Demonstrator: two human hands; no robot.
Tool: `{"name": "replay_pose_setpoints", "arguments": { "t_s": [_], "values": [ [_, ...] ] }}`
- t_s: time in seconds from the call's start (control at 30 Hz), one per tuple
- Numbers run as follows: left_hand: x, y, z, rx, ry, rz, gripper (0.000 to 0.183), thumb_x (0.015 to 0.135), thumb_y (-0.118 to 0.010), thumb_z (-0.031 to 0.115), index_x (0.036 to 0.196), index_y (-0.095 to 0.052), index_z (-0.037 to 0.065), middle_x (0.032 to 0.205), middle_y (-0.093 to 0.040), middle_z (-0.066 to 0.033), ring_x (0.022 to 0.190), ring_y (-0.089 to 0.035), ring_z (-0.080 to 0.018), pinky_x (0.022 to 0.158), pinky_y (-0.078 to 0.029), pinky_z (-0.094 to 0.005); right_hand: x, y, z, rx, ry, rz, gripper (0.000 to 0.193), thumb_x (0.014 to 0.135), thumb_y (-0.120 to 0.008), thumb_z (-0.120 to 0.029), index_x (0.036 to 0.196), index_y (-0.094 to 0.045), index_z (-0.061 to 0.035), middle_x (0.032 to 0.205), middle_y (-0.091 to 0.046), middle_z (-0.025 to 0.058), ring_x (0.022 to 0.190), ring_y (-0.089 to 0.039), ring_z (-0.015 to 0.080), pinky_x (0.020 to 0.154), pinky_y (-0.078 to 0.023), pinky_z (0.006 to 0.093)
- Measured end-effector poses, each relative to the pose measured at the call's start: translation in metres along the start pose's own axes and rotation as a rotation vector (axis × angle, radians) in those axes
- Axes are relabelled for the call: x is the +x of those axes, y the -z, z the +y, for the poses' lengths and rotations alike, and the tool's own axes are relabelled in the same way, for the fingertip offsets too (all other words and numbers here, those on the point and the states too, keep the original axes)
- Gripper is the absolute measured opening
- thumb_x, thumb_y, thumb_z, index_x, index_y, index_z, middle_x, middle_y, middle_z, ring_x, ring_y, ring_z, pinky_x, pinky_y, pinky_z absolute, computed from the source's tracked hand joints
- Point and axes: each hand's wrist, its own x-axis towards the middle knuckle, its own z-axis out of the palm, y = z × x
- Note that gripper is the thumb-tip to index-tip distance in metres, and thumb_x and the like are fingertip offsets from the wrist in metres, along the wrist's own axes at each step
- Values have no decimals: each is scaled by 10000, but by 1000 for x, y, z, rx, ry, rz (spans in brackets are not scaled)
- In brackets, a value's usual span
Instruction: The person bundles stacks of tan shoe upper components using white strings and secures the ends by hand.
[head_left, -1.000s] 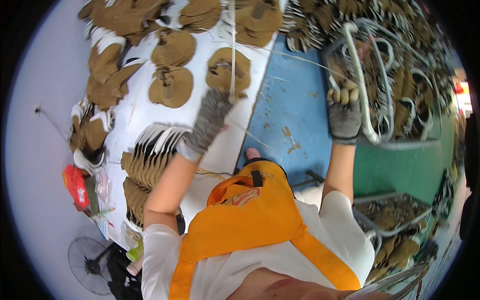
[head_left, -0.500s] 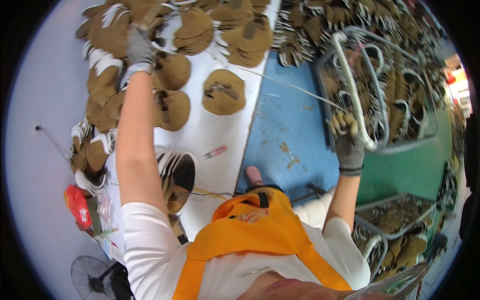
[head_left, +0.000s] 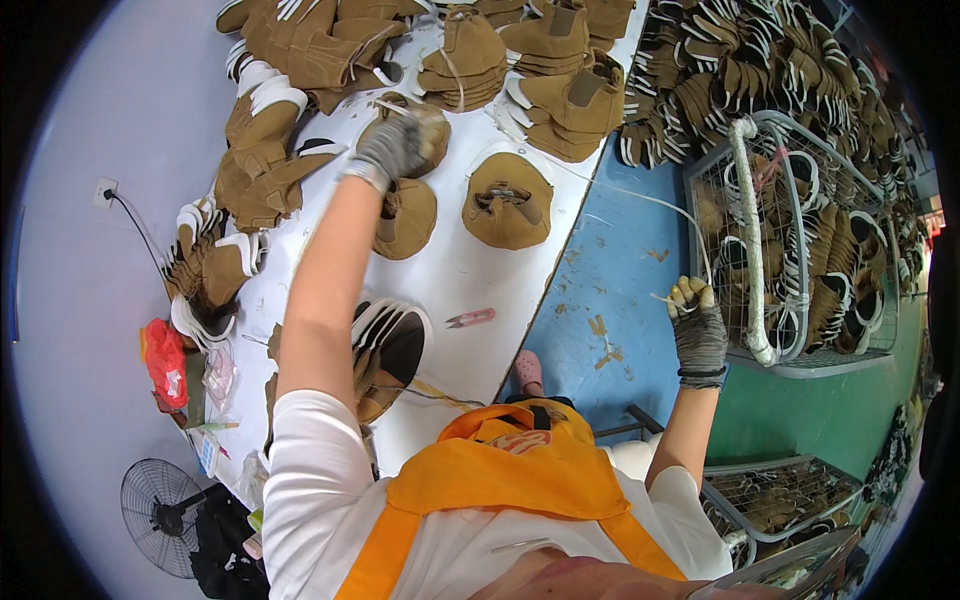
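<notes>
My right hand point(head_left: 700, 340), in a grey glove with pale fingertips, is closed around a thin white cord point(head_left: 640, 192) beside the wire cart. The cord runs left from it to the stacked brown suede shoe uppers point(head_left: 568, 110) on the white table. My left hand point(head_left: 392, 150), gloved the same way, is over a brown shoe upper point(head_left: 432, 135) at the table's far left. Its fingers are smeared by motion, and a short white strip shows beside them. Nearer me lie another upper point(head_left: 408, 222) and, to its right, a rounded one point(head_left: 508, 200).
Pink-handled thread snips point(head_left: 471, 318) lie mid-table, near a nested stack of white-edged uppers point(head_left: 395, 345). More uppers heap along the left wall point(head_left: 245, 170). To the right stand a wire cart point(head_left: 750, 240) full of uppers and a second cart point(head_left: 785, 490). A fan point(head_left: 160, 510) stands lower left.
My left hand has come back from the far-left pile to a nearer upper. My right hand has drawn the cord toward me, away from the cart's rail. The whole view has shifted.
</notes>
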Motion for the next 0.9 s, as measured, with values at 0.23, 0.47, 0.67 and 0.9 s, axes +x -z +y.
{"name": "replay_pose_setpoints", "arguments": {
  "t_s": [0.23, 0.47, 0.67, 0.9],
  "values": [
    [13, 3, -66, 1202, -7, 134, 465, 895, -516, 430, 1048, -639, 9, 747, -659, -92, 656, -624, -251, 601, -505, -362, 0, -46, 14, -247, 169, 7, 394, 923, -522, -395, 982, -576, -9, 713, -519, 28, 707, -526, 154, 715, -453, 304],
    [-103, -61, -42, 1638, -175, 43, 463, 845, -570, 416, 1056, -623, 8, 1060, -625, -188, 1031, -566, -340, 906, -428, -379, -37, -110, 47, -931, 405, -169, 369, 933, -489, -401, 1008, -613, -62, 820, -595, 44, 719, -550, 152, 668, -440, 299],
    [-276, -68, -129, 1307, -952, -720, 559, 822, -653, 316, 1294, -472, 78, 1305, -475, -156, 1172, -485, -318, 999, -379, -375, -86, -173, 73, -1254, 394, -1177, 253, 851, -552, -214, 1060, -611, -82, 979, -623, 126, 872, -582, 271, 767, -473, 353],
    [-366, -35, -161, 903, -435, -243, 296, 902, -564, 216, 1122, -585, 20, 888, -662, -82, 747, -624, -200, 670, -477, -279, -122, -208, 35, -1435, 247, -1224, 307, 770, -649, -239, 1010, -615, -51, 923, -618, 140, 859, -586, 327, 753, -482, 350]
  ]
}}
